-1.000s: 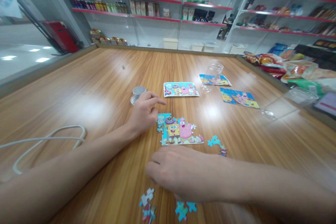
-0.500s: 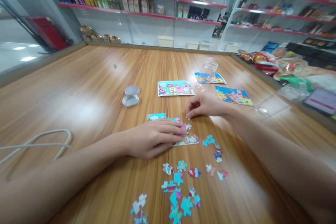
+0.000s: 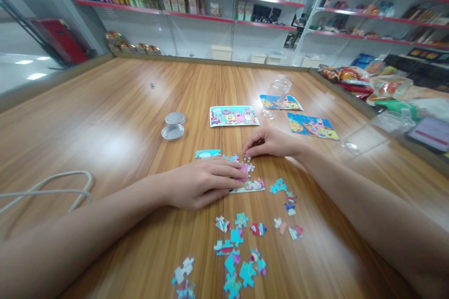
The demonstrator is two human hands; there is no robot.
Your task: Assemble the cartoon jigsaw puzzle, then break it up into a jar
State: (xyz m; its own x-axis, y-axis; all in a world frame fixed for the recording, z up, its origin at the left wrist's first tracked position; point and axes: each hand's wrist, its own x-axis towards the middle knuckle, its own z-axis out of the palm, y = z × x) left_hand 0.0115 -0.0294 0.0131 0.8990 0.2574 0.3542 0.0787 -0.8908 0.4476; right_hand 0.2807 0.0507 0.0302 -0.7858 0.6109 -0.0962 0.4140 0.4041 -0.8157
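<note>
A partly joined jigsaw puzzle [image 3: 257,186] lies on the wooden table, with my left hand [image 3: 206,182] flat across it and covering much of its middle. The fingers of that hand are stretched out toward the right. At the puzzle's upper right edge, my right hand [image 3: 268,142] pinches a small puzzle piece [image 3: 247,158] between thumb and fingers. Loose puzzle pieces [image 3: 247,273] in blue, red and white are spread nearer to me. Beyond the hands lies a reference picture [image 3: 234,117] with the cartoon figures.
Two round metal lids [image 3: 173,131] lie left of the picture. A clear plastic jar [image 3: 277,98] lies near two blue picture sheets, one of them a blue cartoon picture [image 3: 313,126]. Another clear container [image 3: 377,131] is at right, beside snack bags [image 3: 389,91]. A white cable [image 3: 66,191] lies left.
My right hand has moved slightly left with the puzzle piece, up to the puzzle's edge. My left hand stays on the puzzle.
</note>
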